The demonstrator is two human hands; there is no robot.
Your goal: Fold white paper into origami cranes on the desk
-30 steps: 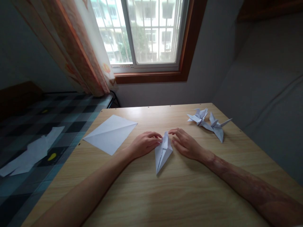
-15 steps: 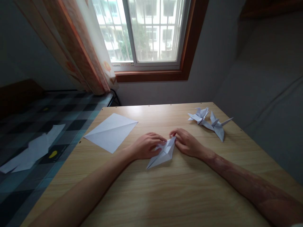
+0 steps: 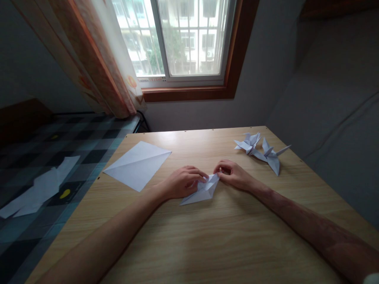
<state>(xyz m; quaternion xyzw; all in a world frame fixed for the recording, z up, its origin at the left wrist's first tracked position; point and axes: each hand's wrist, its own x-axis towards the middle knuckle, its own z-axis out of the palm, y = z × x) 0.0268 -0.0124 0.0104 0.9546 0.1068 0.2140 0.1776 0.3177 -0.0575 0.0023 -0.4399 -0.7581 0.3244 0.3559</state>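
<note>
A partly folded piece of white paper [image 3: 204, 193] lies on the wooden table between my two hands, its long point toward the lower left. My left hand [image 3: 185, 181] rests over its left side, fingers curled down onto the folds. At the upper right corner of the paper, my right hand [image 3: 231, 173] pinches the tip between thumb and forefinger. The left fingertips and thumb are partly hidden behind the hand and the folds.
A flat creased white sheet [image 3: 139, 165] lies at the table's left. Folded paper cranes [image 3: 271, 156] sit at the back right. Beyond the left table edge, white paper pieces [image 3: 44, 187] lie on a checked bed [image 3: 97, 136]. A window [image 3: 192, 39] is ahead.
My right thumb and forefinger have closed on the paper's upper right tip. The folded paper has turned slightly, its lower point shifting left and up. The left hand has barely moved.
</note>
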